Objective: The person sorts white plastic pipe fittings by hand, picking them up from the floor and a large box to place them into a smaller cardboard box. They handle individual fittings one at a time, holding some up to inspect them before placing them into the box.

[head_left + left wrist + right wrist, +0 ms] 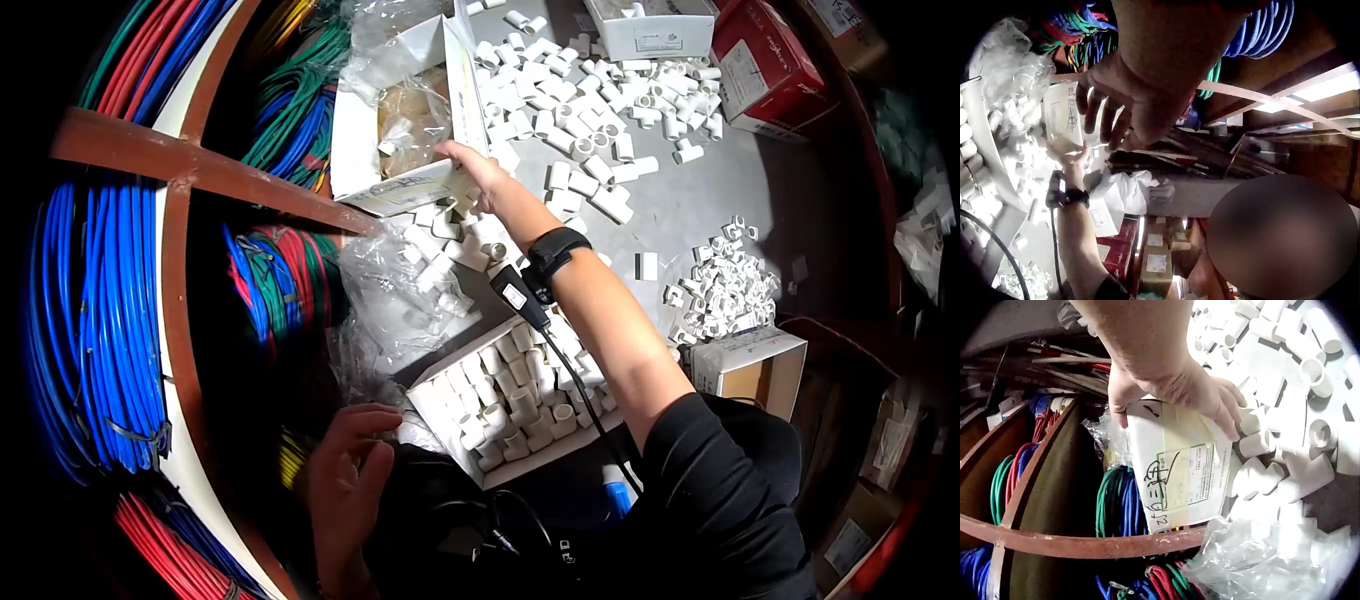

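My right hand (480,175) grips the near right edge of an open white cardboard box (395,193). In the right wrist view, the thumb and fingers straddle the box's top edge above a handwritten label (1182,478). Crumpled clear plastic (420,115) lies inside that box. My left hand (345,490) hangs with loosely bent fingers at the lower left and holds nothing. Close to it stands a second white box (435,425), packed with white plastic pipe fittings (523,405), several of them tees.
Loose white fittings (600,165) are strewn over the grey surface, with a heap of smaller white pieces (735,285) at right. Clear plastic bags (395,300) lie left of centre. A brown rack bar (240,180) and coiled cables (95,330) border the left; a red box (765,65) stands at back right.
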`<state>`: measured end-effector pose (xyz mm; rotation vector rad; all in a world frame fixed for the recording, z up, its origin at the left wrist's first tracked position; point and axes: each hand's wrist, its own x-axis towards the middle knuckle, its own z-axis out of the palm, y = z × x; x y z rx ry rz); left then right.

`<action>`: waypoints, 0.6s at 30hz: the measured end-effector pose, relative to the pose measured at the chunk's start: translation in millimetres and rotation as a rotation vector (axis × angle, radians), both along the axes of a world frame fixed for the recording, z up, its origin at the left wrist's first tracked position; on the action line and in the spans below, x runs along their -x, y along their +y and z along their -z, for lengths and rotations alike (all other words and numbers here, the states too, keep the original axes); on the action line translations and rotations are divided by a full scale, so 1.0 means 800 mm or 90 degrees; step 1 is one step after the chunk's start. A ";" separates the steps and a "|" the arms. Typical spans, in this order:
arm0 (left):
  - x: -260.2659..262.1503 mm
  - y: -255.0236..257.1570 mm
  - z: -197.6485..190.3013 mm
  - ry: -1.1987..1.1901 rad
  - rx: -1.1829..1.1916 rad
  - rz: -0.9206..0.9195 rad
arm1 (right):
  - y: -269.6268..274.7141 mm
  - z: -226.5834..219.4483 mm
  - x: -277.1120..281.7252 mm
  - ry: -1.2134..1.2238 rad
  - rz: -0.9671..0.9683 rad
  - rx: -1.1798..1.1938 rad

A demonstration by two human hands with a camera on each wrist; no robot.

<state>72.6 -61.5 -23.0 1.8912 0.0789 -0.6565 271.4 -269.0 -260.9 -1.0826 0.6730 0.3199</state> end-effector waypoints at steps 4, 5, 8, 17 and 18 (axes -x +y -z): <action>0.001 0.003 0.000 -0.010 -0.010 0.040 | -0.001 0.009 0.008 -0.052 0.094 -0.064; 0.004 0.005 0.002 -0.041 0.000 0.049 | -0.008 0.002 0.015 -0.062 0.107 -0.081; 0.007 0.006 0.002 -0.068 0.005 0.069 | -0.040 0.005 0.029 -0.052 0.072 -0.136; 0.032 -0.013 0.009 -0.147 0.180 0.156 | -0.156 -0.247 0.117 -0.267 -0.023 -0.074; 0.033 -0.016 0.019 -0.188 0.186 0.178 | -0.153 -0.286 0.138 -0.257 0.037 -0.074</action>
